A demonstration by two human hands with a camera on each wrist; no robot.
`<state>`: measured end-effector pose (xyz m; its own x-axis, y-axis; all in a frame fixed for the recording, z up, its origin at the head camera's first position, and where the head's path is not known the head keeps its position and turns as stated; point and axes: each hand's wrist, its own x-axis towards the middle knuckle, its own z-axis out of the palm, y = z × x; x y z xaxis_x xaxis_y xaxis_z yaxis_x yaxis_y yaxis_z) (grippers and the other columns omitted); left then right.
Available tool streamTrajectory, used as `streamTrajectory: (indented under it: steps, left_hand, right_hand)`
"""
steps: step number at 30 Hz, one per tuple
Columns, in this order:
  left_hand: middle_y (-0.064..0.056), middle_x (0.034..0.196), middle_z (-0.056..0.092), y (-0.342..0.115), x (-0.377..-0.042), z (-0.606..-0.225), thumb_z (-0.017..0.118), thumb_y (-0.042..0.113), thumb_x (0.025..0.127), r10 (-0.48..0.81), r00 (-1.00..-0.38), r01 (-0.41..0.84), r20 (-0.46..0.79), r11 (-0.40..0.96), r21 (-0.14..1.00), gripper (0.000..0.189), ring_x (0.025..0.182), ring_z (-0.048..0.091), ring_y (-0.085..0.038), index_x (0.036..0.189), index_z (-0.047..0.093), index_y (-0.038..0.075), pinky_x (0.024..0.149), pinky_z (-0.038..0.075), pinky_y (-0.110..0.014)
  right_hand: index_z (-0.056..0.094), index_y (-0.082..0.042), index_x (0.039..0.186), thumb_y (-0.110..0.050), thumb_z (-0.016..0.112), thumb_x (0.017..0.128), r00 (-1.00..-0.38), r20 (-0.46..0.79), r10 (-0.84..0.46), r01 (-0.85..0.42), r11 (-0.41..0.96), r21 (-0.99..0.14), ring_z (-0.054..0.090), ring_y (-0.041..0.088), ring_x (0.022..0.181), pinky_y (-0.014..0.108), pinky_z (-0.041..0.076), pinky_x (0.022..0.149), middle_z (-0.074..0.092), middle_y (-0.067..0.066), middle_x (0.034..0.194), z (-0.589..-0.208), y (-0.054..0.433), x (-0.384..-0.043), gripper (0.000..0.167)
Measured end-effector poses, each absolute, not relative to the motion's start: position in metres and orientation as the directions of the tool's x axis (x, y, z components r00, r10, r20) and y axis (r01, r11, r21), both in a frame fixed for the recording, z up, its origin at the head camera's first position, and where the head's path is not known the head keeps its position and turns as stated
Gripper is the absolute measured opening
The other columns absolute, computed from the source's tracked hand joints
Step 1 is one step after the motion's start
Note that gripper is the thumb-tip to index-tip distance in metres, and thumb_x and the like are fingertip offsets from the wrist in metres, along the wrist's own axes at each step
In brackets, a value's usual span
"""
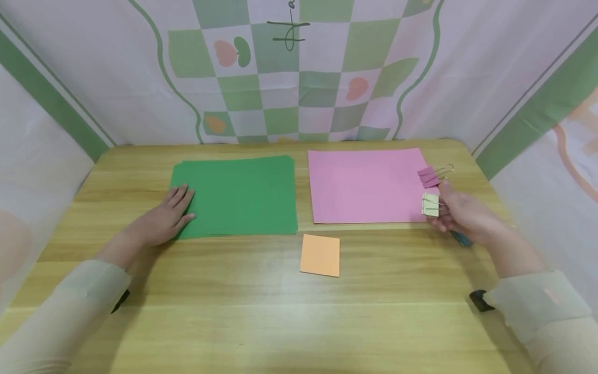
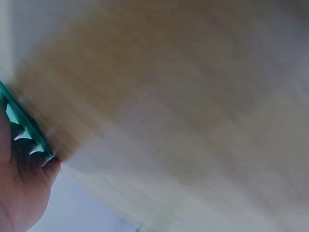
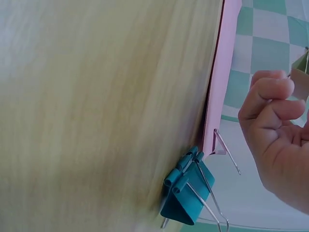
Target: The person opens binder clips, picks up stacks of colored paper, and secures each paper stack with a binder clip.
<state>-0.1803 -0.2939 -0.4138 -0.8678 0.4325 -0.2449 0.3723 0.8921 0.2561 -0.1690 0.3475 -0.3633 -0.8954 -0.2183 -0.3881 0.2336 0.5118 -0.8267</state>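
My left hand (image 1: 165,221) rests on the left edge of a stack of green paper (image 1: 240,197), fingers stretched over the top sheet. In the left wrist view, the green edge lies against its fingers. On the right, my right hand (image 1: 467,213) pinches a pale yellow binder clip (image 1: 430,204) by its wire end, over the edge of a pink paper stack (image 1: 366,187). A pink binder clip (image 1: 428,177) sits at that stack's right edge, wire handles pointing outward. Below the hand, a teal binder clip (image 3: 188,188) lies on the table, partly hidden in the head view.
An orange sticky-note pad (image 1: 320,255) lies near the middle of the wooden table (image 1: 261,322), in front of the two stacks. Behind the table hangs a checkered curtain (image 1: 280,88), with more fabric along both sides.
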Motion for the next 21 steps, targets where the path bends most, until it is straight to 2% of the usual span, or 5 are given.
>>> streamTrajectory:
  steps: [5, 10, 13, 18, 21]
  left_hand:
    - [-0.03, 0.163, -0.005, -0.292, -0.179, -0.411, 0.033, 0.037, 0.109, 0.436, -0.867, 0.372, -0.24, 0.888, 0.27, 0.07, 0.15, -0.006, -0.05, 0.156, 0.005, -0.008, 0.12, 0.01, -0.065]
    - [-0.031, 0.163, -0.004, -0.293, -0.179, -0.412, 0.033, 0.037, 0.109, 0.44, -0.868, 0.378, -0.231, 0.886, 0.269, 0.07, 0.15, -0.005, -0.051, 0.156, 0.006, -0.008, 0.12, 0.011, -0.065]
    - [-0.031, 0.163, -0.002, -0.292, -0.179, -0.413, 0.034, 0.035, 0.109, 0.443, -0.869, 0.384, -0.22, 0.884, 0.265, 0.069, 0.15, -0.003, -0.051, 0.155, 0.008, -0.009, 0.119, 0.013, -0.065]
    - [-0.032, 0.163, -0.002, -0.292, -0.179, -0.414, 0.034, 0.035, 0.109, 0.445, -0.871, 0.386, -0.21, 0.883, 0.268, 0.069, 0.15, -0.003, -0.051, 0.155, 0.008, -0.009, 0.119, 0.013, -0.065]
    - [-0.031, 0.163, -0.002, -0.292, -0.179, -0.414, 0.033, 0.036, 0.109, 0.441, -0.871, 0.384, -0.216, 0.886, 0.26, 0.069, 0.15, -0.003, -0.051, 0.156, 0.008, -0.008, 0.12, 0.012, -0.065]
  right_hand:
    - [0.063, -0.009, 0.09, -0.054, 0.017, 0.105, -0.906, -0.369, -0.208, 0.209, 0.539, -0.816, 0.052, 0.012, 0.056, 0.029, 0.043, 0.052, 0.061, 0.001, 0.07, -0.362, 0.344, -0.169, 0.065]
    - [0.062, -0.011, 0.084, -0.05, 0.022, 0.107, -0.908, -0.385, -0.165, 0.228, 0.575, -0.786, 0.051, 0.009, 0.056, 0.026, 0.046, 0.053, 0.06, -0.003, 0.068, -0.36, 0.34, -0.172, 0.06]
    - [0.06, -0.012, 0.078, -0.05, 0.025, 0.107, -0.907, -0.392, -0.152, 0.236, 0.586, -0.775, 0.048, 0.009, 0.055, 0.026, 0.046, 0.055, 0.054, -0.006, 0.063, -0.359, 0.338, -0.174, 0.059]
    - [0.059, -0.009, 0.081, -0.053, 0.027, 0.105, -0.922, -0.374, -0.099, 0.247, 0.593, -0.766, 0.045, 0.007, 0.058, 0.025, 0.049, 0.06, 0.048, -0.008, 0.065, -0.357, 0.334, -0.178, 0.06]
    - [0.059, -0.01, 0.084, -0.057, 0.028, 0.103, -0.929, -0.366, -0.06, 0.263, 0.589, -0.764, 0.044, 0.006, 0.059, 0.023, 0.048, 0.058, 0.047, -0.008, 0.067, -0.355, 0.333, -0.18, 0.06]
